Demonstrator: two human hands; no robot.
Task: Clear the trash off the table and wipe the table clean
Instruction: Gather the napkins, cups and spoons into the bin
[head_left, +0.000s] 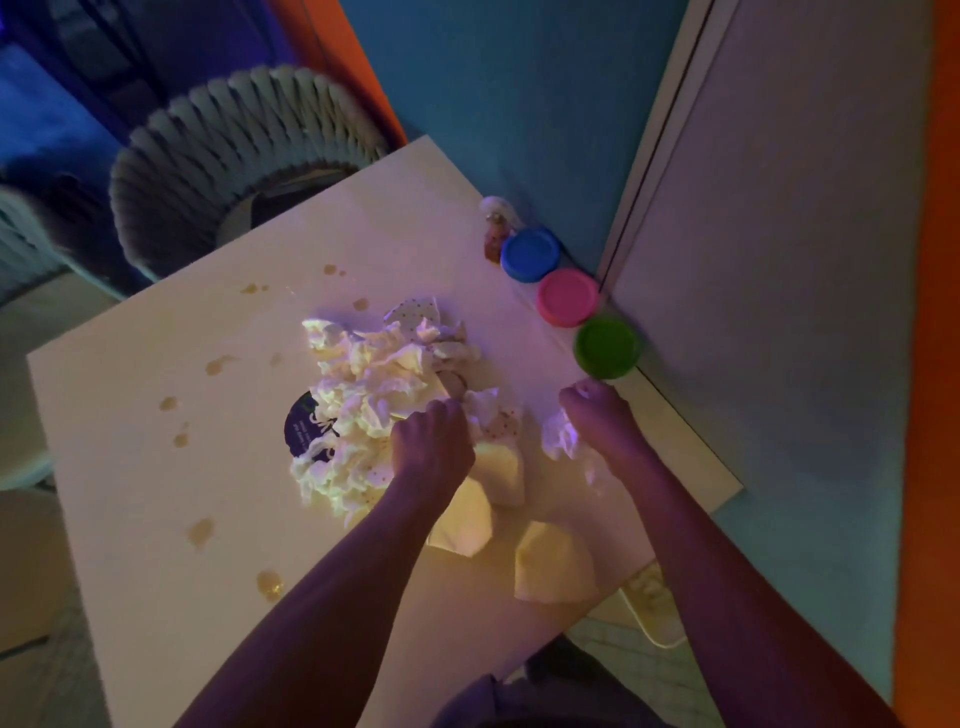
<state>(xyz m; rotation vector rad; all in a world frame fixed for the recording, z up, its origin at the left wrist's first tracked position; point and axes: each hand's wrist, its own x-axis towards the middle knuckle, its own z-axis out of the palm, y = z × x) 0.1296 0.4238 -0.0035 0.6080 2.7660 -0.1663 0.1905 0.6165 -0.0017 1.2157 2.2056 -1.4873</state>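
Note:
A heap of crumpled white tissues and dotted napkins (374, 384) lies in the middle of the white table (156, 493), partly covering a dark round wrapper (304, 423). My left hand (431, 447) grips the near right edge of that heap with curled fingers. My right hand (602, 415) is closed round a small crumpled tissue (558, 439) just right of the heap. Two folded pale napkins (550, 566) lie flat near the table's front edge, between my forearms. Brownish spill spots (200, 532) dot the left half of the table.
Three round tubs with blue (530, 252), pink (567, 297) and green (607, 347) lids line the table's right edge by the wall, behind them a small figurine (496, 228). A woven chair (234, 150) stands beyond the far edge. A pale bin (654, 608) sits on the floor below.

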